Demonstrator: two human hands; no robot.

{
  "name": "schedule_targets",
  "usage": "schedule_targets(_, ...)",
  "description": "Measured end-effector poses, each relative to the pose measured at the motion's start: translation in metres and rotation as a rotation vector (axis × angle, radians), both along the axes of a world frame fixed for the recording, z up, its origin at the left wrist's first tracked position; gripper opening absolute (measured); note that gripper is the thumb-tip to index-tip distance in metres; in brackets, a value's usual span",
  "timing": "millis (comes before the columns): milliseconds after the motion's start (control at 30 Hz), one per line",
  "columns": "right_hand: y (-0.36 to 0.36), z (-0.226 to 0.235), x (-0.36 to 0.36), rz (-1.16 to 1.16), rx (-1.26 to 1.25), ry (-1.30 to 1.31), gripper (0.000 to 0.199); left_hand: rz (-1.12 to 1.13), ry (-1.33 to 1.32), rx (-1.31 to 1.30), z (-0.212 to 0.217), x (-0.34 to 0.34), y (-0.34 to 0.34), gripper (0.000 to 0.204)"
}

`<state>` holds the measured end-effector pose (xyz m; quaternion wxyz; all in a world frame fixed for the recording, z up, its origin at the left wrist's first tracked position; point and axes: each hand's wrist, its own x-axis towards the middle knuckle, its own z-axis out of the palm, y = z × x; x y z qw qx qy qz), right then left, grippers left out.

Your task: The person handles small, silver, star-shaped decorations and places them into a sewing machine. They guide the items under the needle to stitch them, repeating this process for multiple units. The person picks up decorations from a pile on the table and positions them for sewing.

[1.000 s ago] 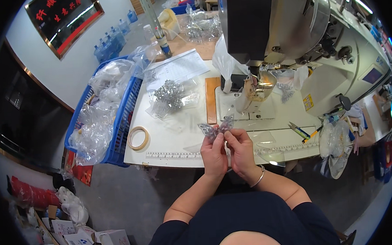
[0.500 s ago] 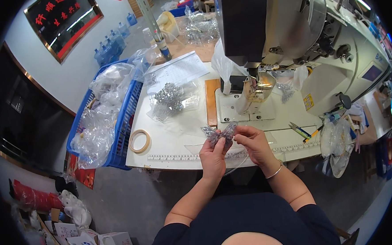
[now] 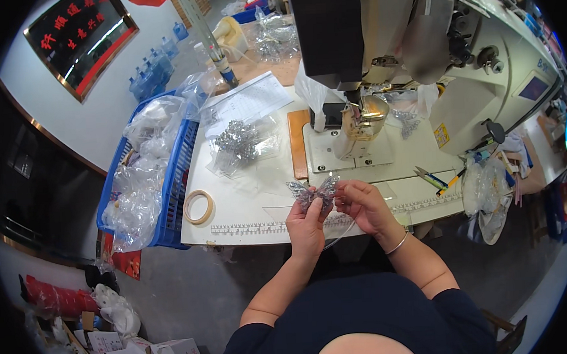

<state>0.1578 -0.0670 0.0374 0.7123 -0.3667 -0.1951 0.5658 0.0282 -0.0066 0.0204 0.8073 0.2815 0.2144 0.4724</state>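
White worktop (image 3: 234, 208) beneath the work, viewed from my remote station, with a printed ruler strip (image 3: 248, 229) along its near edge. Nearest to me were two bare hands. The left hand (image 3: 307, 230) pinched the body of one silvery butterfly ornament (image 3: 314, 194) between thumb and fingers. The right hand (image 3: 374, 209), one bracelet (image 3: 397, 243) at its wrist, had its thumb and fingertips drawn close at the right wing's edge; whether they gripped the wing or merely touched it, I could not tell. The ornament was held up just before the table's front edge, wings spread.

Risks, in my judgement: a sideways pull by the right hand could bend or tear the thin-looking wing; a loosened left pinch could drop the ornament off the edge.

Count, moving outward: one tape roll (image 3: 210, 210), left; pointed hand tools (image 3: 432, 179), right, overlapping and not reliably countable; one brown flat strip (image 3: 298, 144); one cluster of silvery pieces (image 3: 238, 143) on clear bags, pieces uncountable; one sewing machine (image 3: 514, 104), with one further butterfly-shaped piece (image 3: 408, 124) beside it; one blue basket (image 3: 177, 176) of bagged goods, bags uncounted. Beyond stood several blue water jugs (image 3: 153, 71) and, on the wall, one framed panel (image 3: 81, 43).
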Motion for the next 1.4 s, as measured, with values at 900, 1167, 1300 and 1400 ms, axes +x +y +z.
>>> schedule_targets(900, -0.006, -0.01, -0.033, -0.399, 0.047, -0.249, 0.015, -0.02, 0.002, 0.072, -0.002, 0.006, -0.018, 0.036)
schedule_targets(1167, -0.004, -0.012, -0.032, -0.368, 0.076, -0.243, 0.014, 0.007, 0.104, 0.1, -0.01, 0.005, -0.014, 0.033)
schedule_targets(1300, -0.001, -0.012, -0.032, -0.392, 0.048, -0.252, 0.012, 0.019, 0.096, 0.089, -0.008, 0.007, -0.016, 0.032)
schedule_targets(1400, 0.0, -0.014, -0.033, -0.409, 0.025, -0.24, 0.011, 0.036, 0.113, 0.097, -0.009, 0.006, -0.016, 0.032)
